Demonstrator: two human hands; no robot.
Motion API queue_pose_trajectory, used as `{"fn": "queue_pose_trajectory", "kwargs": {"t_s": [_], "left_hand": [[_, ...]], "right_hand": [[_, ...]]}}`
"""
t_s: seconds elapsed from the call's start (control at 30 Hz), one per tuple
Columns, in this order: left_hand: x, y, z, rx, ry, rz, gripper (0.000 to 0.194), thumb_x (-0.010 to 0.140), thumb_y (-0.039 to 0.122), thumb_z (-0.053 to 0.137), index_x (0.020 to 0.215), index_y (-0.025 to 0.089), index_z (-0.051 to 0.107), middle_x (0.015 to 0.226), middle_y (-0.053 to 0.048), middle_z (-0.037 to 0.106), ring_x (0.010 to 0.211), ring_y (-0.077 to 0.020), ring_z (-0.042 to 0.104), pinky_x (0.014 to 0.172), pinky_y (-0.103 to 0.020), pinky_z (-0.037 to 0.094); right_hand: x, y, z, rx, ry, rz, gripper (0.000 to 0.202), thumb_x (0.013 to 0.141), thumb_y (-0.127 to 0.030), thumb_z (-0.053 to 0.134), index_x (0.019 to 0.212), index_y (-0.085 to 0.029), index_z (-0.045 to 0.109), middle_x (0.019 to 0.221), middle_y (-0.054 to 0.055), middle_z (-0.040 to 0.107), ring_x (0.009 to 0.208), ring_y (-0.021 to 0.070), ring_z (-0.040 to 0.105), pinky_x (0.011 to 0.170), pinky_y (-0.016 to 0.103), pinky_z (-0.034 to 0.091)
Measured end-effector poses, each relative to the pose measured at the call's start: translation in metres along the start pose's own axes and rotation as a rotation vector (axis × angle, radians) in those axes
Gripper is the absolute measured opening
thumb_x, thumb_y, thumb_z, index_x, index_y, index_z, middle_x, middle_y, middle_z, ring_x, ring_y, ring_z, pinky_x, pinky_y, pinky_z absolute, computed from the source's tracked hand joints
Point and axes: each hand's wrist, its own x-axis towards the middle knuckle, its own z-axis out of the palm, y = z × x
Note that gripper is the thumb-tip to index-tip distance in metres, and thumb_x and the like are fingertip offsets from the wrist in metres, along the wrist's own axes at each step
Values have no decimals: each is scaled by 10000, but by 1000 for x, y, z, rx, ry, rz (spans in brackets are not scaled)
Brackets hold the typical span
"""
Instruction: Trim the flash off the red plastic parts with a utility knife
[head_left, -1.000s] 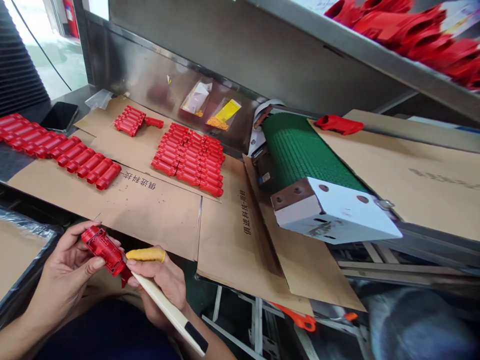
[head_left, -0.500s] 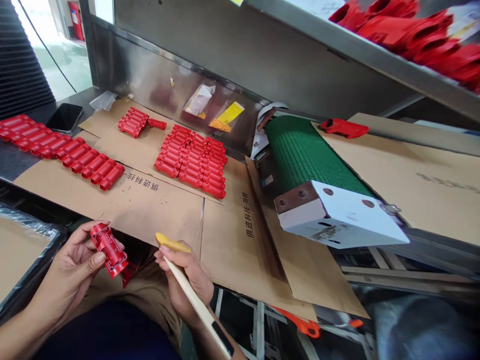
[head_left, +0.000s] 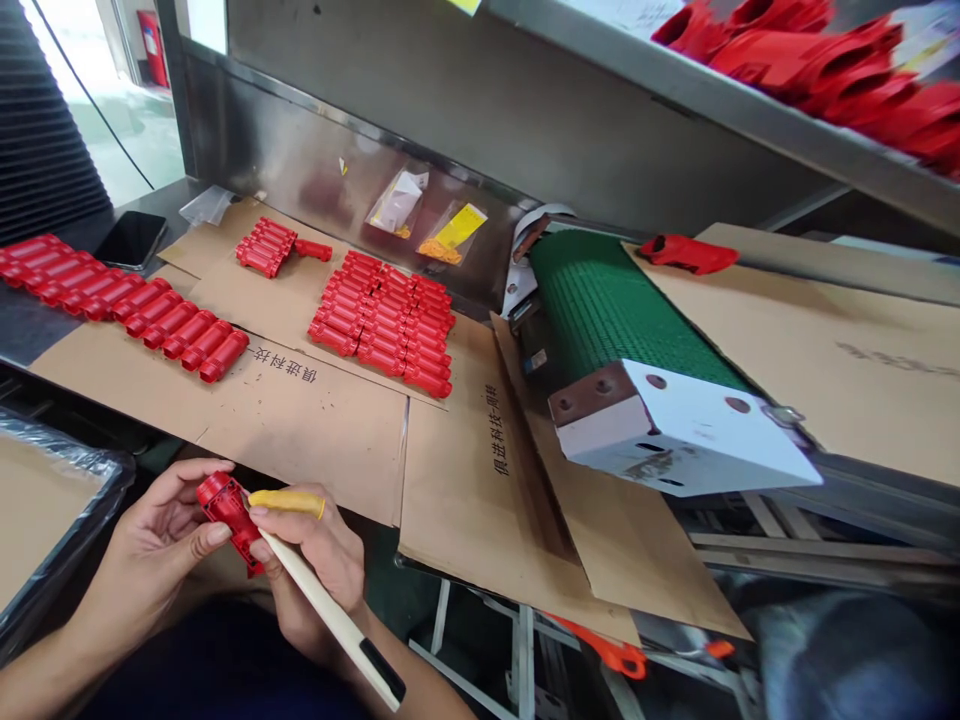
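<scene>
My left hand [head_left: 154,540] grips a red plastic housing [head_left: 231,512] with thumb and fingers, tilted over my lap. My right hand [head_left: 322,560] is closed on a slim tool with a pale handle [head_left: 319,595] and a black band near its rear end. A yellow finger cot [head_left: 289,501] covers the index finger. The tool's front end points at the housing's right side; its tip is too small and hidden to make out, and I cannot tell whether it touches. Fingers of my right hand are against the housing's lower part.
Cardboard sheets [head_left: 337,430] cover the bench. On them lie a row of red parts [head_left: 184,325] and a block of red parts [head_left: 382,320]. A green conveyor belt [head_left: 615,300] with a white end bracket stands right. A shelf [head_left: 720,120] holding red housings overhangs; a phone [head_left: 131,240] lies left.
My right hand has moved left and slightly down, bringing the tool to the housing. My left hand has turned the housing and shifted it slightly right and down.
</scene>
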Motion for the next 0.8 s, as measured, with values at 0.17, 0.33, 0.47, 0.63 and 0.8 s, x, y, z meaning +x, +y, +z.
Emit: {"fn": "queue_pose_trajectory", "kwargs": {"t_s": [0.17, 0.33, 0.47, 0.63, 0.8], "left_hand": [[0, 0, -1, 46, 0, 13, 415, 861, 271, 844, 1246, 306, 693, 1022, -17, 753, 899, -122, 729, 831, -172, 601], [1, 4, 4, 75, 18, 40, 420, 832, 278, 866, 1217, 275, 701, 973, -19, 763, 849, -119, 739, 783, -155, 603], [0, 7, 10, 96, 56, 72, 398, 815, 282, 877, 1173, 242, 710, 943, -27, 770, 810, -123, 744, 753, -153, 606], [-4, 2, 9, 65, 97, 45, 431, 808, 276, 885, 1189, 265, 684, 998, -26, 772, 863, -133, 745, 791, -163, 608], [-4, -1, 6, 47, 80, 16, 443, 817, 293, 880, 1202, 251, 665, 1011, -46, 766, 886, -151, 739, 800, -182, 613]], "right_hand": [[-2, 0, -1, -17, 3, -8, 335, 935, -39, 655, 1257, -126, 675, 1120, 132, 737, 1020, 215, 683, 899, 388, 607], [-3, 2, 0, -33, 8, -19, 323, 963, -67, 631, 1278, -130, 667, 1141, 135, 733, 1030, 216, 677, 904, 391, 609], [-4, 1, 2, -58, 18, -27, 328, 956, -62, 623, 1274, -133, 663, 1131, 145, 726, 1016, 220, 677, 881, 392, 615], [-9, -2, 5, -107, 42, -46, 431, 880, 8, 607, 1289, -120, 655, 1120, 165, 706, 1023, 242, 676, 867, 410, 630], [-8, -4, 0, -10, 16, 35, 380, 917, -33, 643, 1275, -161, 668, 1139, 126, 726, 1027, 220, 692, 888, 381, 624]]}}
